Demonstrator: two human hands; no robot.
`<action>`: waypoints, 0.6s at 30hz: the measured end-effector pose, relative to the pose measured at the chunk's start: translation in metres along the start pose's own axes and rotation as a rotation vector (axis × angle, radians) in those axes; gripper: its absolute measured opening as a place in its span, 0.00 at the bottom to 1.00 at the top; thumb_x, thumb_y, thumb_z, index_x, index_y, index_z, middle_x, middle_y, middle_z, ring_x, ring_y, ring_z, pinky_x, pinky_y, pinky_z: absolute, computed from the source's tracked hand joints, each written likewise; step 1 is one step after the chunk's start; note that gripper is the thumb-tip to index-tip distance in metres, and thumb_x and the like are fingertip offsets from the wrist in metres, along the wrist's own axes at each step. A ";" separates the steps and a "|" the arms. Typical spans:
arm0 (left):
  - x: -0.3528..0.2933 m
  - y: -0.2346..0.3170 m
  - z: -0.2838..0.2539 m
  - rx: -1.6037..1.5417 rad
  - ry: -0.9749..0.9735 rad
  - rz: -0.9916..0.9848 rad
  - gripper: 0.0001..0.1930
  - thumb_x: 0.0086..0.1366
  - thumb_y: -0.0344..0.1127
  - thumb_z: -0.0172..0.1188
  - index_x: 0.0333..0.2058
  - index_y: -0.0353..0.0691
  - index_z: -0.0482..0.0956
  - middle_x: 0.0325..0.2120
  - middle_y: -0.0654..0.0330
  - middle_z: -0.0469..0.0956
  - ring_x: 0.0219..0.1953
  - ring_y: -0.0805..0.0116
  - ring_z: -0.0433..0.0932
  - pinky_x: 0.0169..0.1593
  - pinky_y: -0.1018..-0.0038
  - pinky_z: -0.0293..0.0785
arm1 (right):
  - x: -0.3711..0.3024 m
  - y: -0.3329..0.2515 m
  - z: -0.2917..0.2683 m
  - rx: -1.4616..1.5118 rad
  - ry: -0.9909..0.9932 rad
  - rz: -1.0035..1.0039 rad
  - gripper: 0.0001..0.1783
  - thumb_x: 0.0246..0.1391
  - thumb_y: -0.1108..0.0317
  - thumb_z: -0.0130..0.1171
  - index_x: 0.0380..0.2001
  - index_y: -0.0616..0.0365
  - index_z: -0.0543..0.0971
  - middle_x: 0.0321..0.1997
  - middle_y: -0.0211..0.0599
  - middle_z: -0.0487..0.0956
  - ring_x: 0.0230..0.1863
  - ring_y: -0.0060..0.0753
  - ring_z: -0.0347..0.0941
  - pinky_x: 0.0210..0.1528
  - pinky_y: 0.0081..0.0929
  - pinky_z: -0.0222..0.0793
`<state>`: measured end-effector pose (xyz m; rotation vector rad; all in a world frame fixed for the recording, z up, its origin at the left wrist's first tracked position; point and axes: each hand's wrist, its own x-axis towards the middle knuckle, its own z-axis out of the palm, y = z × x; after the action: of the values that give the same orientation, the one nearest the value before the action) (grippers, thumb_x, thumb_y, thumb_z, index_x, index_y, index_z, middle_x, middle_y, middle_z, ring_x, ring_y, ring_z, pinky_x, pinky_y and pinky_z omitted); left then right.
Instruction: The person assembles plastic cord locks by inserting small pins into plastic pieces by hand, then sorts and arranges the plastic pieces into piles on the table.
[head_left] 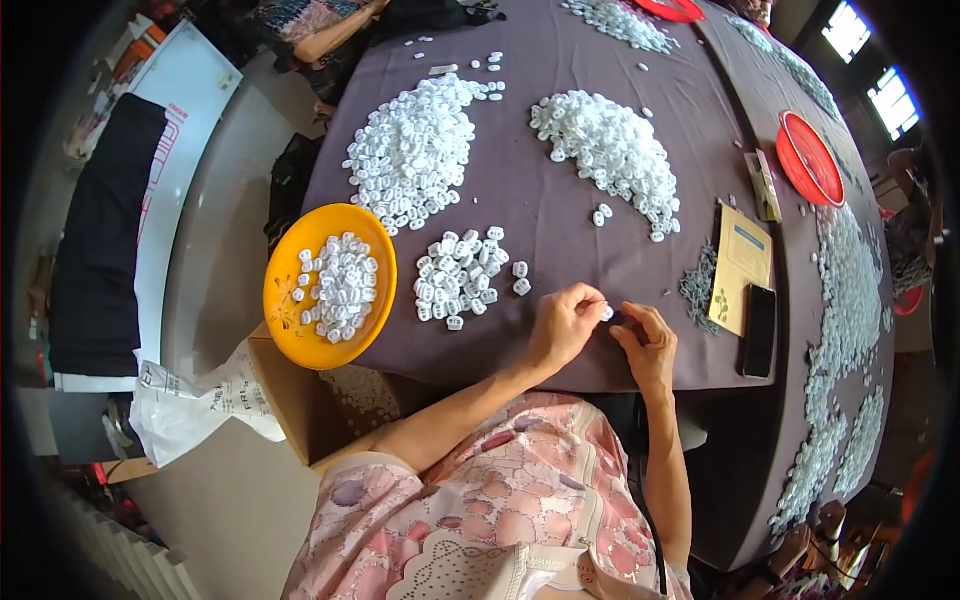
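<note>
White piece (607, 314) sits between left fingers (588, 295) (unreadably small).

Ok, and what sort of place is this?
Probably a small handwork workshop: heaps of small white pieces lie on a large cloth-covered table, more sit in an orange bowl, and another person's arm shows at the far left.

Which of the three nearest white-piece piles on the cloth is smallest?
The small pile between the yellow dish and the left hand; it's sparse, unlike the densely heaped big left pile and big right pile beyond.
</note>
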<state>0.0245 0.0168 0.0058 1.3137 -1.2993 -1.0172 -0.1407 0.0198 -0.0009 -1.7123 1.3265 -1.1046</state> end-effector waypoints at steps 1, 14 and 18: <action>-0.002 -0.006 -0.009 0.057 0.067 0.162 0.02 0.60 0.26 0.59 0.31 0.34 0.77 0.23 0.63 0.78 0.24 0.82 0.74 0.26 0.82 0.70 | -0.001 0.002 0.000 -0.015 0.006 0.017 0.18 0.40 0.79 0.66 0.39 0.63 0.79 0.36 0.35 0.79 0.29 0.24 0.74 0.32 0.19 0.71; -0.049 -0.023 -0.135 0.667 0.480 0.336 0.05 0.56 0.25 0.59 0.31 0.39 0.74 0.32 0.57 0.74 0.42 0.55 0.71 0.46 0.63 0.66 | 0.075 -0.079 0.077 -0.476 -0.619 -0.160 0.58 0.25 0.64 0.76 0.64 0.50 0.56 0.56 0.46 0.62 0.51 0.52 0.67 0.48 0.42 0.69; -0.052 -0.037 -0.137 0.675 0.513 0.306 0.06 0.60 0.29 0.56 0.36 0.36 0.72 0.46 0.49 0.68 0.53 0.48 0.65 0.57 0.58 0.61 | 0.111 -0.082 0.109 -0.633 -0.732 -0.190 0.67 0.18 0.62 0.79 0.66 0.47 0.52 0.51 0.47 0.62 0.54 0.55 0.64 0.48 0.46 0.70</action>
<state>0.1616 0.0775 -0.0126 1.6560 -1.4180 0.0116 0.0030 -0.0664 0.0528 -2.4101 1.0848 -0.0532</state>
